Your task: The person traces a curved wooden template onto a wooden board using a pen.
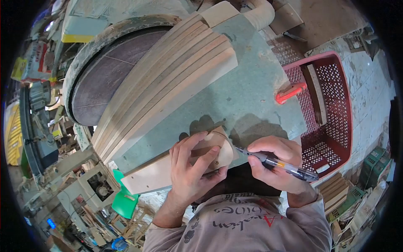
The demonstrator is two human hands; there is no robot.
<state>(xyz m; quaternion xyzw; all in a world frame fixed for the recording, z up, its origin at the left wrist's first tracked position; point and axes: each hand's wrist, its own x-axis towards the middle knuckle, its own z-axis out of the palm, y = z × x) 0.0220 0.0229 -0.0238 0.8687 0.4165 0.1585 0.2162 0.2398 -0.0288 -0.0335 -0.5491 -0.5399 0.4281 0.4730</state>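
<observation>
My left hand (193,161) presses a small rounded wooden piece (223,152) down onto the end of a long pale board (153,175), its fingers spread over both. In my right hand (275,161) is a clear-barrelled pen (289,168), its tip at the right edge of the rounded piece. A small hole shows in that piece near my left thumb. Behind my hands, several curved wooden strips (168,71) lie side by side on the green-grey table (252,84).
A round sanding disc (113,75) stands behind the strips at the left. A red clamp handle (290,93) sticks out at the table's right edge, beside a red plastic basket (342,113). A green plastic object (125,201) lies below the table's left end.
</observation>
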